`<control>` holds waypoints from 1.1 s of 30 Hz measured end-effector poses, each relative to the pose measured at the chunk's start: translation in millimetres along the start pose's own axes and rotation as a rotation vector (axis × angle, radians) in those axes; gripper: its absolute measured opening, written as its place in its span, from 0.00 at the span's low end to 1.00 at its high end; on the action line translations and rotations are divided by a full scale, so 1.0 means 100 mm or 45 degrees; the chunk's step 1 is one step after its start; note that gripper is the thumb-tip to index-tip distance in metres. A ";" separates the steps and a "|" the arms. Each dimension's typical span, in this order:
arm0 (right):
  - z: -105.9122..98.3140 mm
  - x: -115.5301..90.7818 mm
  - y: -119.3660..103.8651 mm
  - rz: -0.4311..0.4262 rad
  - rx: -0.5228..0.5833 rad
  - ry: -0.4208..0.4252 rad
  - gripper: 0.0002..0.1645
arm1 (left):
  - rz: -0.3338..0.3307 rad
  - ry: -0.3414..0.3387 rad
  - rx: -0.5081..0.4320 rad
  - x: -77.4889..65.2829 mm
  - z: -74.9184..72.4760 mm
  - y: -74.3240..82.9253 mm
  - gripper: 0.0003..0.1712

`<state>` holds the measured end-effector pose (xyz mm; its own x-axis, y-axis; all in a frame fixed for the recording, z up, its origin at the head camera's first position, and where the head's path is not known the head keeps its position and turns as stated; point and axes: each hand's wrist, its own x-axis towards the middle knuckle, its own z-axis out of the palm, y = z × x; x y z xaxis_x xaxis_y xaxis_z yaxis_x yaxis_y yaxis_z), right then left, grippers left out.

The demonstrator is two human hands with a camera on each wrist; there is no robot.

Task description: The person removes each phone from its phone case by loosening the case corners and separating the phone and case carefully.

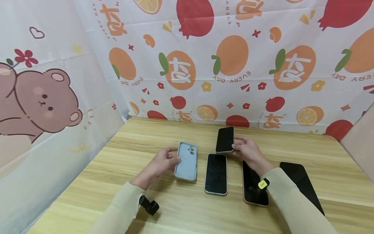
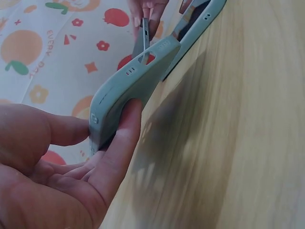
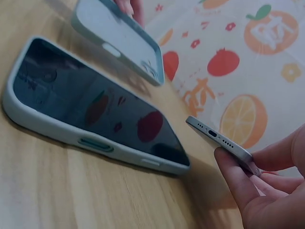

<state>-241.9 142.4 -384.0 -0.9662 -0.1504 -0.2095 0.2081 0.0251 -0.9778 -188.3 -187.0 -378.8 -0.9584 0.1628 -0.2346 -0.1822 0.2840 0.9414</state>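
Note:
My left hand [image 1: 160, 164] pinches a pale blue phone case [image 1: 186, 161] by its left edge, its inside and camera cutout turned up toward the head view. In the left wrist view the case [image 2: 128, 81] is tilted above the wood, thumb on one side and fingers on the other. A bare phone with a dark screen [image 1: 225, 139] is in my right hand [image 1: 248, 151], gripped along its right edge. The right wrist view shows that phone's port end [image 3: 214, 135] between thumb and fingers. Between the hands lies another phone [image 1: 216, 174] in a light case, screen up.
Under my right forearm lies a phone with a pinkish edge [image 1: 253, 187], partly covered by the wrist. Farther right is a larger black device [image 1: 302, 182], partly behind the sleeve. A fruit-print cloth [image 1: 204, 65] hangs behind the wooden table [image 1: 140, 136].

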 end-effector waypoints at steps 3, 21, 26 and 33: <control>0.00 0.06 0.02 0.029 -0.006 0.035 0.32 | -0.007 0.006 0.016 -0.01 -0.02 -0.02 0.31; 0.00 0.22 0.15 -0.056 -0.366 0.081 0.32 | 0.010 0.144 0.326 0.02 0.04 -0.09 0.27; 0.01 0.21 0.15 -0.113 -0.559 0.107 0.29 | 0.029 0.188 0.470 -0.01 0.05 -0.08 0.25; 0.03 0.15 0.12 -0.089 -0.610 0.126 0.27 | 0.130 0.237 0.576 0.00 0.08 -0.10 0.23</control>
<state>-254.0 137.8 -398.7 -0.9900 -0.0738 -0.1205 0.0715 0.4738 -0.8777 -184.4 -182.6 -389.8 -0.9968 0.0515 -0.0606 -0.0112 0.6633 0.7482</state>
